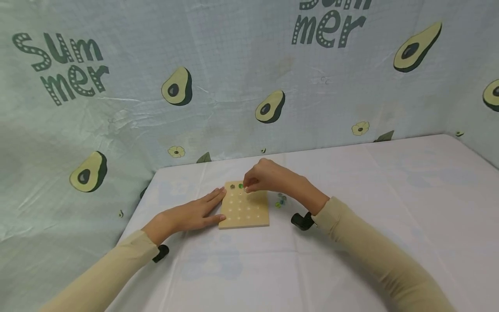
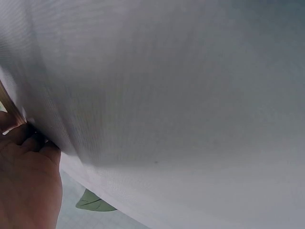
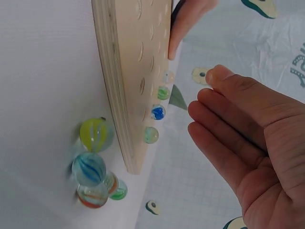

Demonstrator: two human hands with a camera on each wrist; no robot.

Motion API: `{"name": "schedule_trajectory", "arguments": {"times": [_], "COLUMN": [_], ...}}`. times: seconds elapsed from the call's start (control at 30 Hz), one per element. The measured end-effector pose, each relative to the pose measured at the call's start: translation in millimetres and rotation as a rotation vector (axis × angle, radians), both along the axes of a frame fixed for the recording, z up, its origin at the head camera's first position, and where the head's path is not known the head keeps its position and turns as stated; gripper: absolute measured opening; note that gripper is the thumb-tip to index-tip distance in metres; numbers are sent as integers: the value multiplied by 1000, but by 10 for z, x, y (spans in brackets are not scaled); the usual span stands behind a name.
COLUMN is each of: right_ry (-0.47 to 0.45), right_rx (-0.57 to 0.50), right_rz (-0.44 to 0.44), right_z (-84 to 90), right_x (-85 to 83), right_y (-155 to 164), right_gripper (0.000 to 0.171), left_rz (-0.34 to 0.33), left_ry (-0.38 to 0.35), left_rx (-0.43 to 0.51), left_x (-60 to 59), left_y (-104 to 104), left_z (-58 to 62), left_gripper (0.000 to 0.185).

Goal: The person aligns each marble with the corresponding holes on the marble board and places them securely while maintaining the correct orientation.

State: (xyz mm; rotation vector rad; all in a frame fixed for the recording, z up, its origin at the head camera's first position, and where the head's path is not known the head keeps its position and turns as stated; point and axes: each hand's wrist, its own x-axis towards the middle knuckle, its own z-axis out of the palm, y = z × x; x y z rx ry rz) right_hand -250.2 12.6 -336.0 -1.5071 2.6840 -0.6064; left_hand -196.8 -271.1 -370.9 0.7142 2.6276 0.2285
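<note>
The right hand (image 1: 269, 177) hovers over the far row of the board (image 1: 244, 210), fingers relaxed and holding nothing; four marbles (image 3: 157, 112) sit in that row's dimples, just beside its fingertips. The left hand (image 1: 191, 214) lies flat, touching the board's left edge. Loose marbles (image 1: 280, 201) lie on the table (image 1: 390, 195) right of the board.

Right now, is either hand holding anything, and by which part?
Nothing is gripped. The right hand hovers open beside the marbles; the left hand lies flat against the wooden board, at its left edge.
</note>
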Motion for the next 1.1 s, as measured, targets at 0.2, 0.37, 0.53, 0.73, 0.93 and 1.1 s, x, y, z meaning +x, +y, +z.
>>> {"name": "schedule_trajectory", "arguments": {"times": [0.2, 0.37, 0.53, 0.73, 0.93, 1.1], "right_ry": [9, -9, -35, -53, -50, -70], "right_rx": [-2, -3, 22, 19, 4, 15], "right_rz": [4, 4, -21, -18, -9, -15], "right_z": [-29, -64, -73, -89, -94, -106], "right_x": [-34, -63, -72, -94, -112, -144], "right_y": [-83, -136, -218, -293, -338, -384], "right_gripper": [13, 13, 14, 13, 15, 14], "left_rz": [-4, -8, -9, -1, -1, 2], "left_ry": [8, 2, -5, -12, -15, -22], "left_rx": [-2, 5, 6, 2, 9, 10], "left_x": [-1, -3, 2, 4, 3, 0], "left_y": [-9, -5, -9, -3, -2, 2], "left_z": [-6, 5, 17, 28, 37, 42], "left_gripper": [92, 93, 93, 92, 91, 92]}}
